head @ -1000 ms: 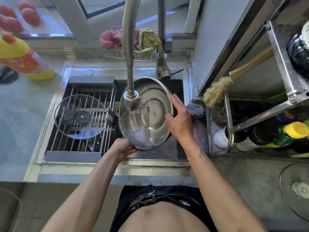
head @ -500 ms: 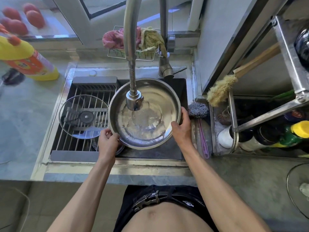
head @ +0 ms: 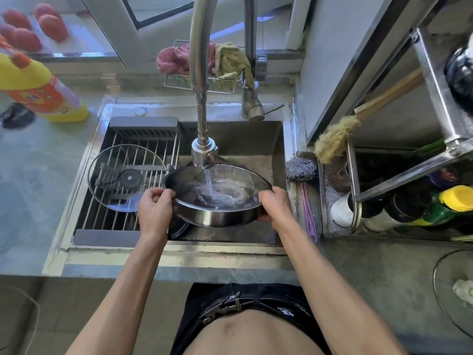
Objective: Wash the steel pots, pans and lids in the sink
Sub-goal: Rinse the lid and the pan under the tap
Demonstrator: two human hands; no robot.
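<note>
The left hand [head: 154, 208] and right hand [head: 275, 204] cover the pan [head: 217, 198] rim where they grip it, fingertips hidden behind its wall. A dark round thing [head: 178, 228] under the pan is mostly covered. The bottle [head: 38, 90] and a glass lid [head: 454, 290] on the worktop [head: 371, 265] are cut by the edges. Shelf jars [head: 399, 208] lie in shadow, unclear

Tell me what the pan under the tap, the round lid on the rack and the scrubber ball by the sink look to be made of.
Pan: apparently stainless steel, its polished wall mirror-bright. Round lid: likely clear glass, since the rack bars show through it, with a metal rim and dark knob. Scrubber ball: seemingly steel wool, grey, glinting, coiled.
</note>
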